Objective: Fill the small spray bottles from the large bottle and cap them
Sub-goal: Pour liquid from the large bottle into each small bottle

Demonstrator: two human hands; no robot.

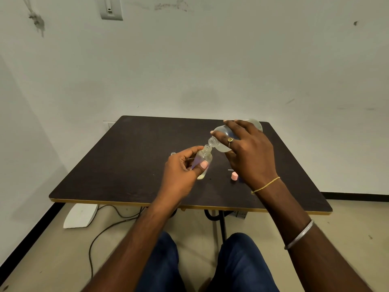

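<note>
The small spray bottle, clear, uncapped and tilted slightly, with a little pale liquid at its base, sits mid-table; whether it touches the top I cannot tell. The left hand pinches it between thumb and curled fingers. The right hand wraps the tipped large bottle, neck at its mouth. A pink cap stands just beside. Broad dark table spreads leftward to its edges.
</note>
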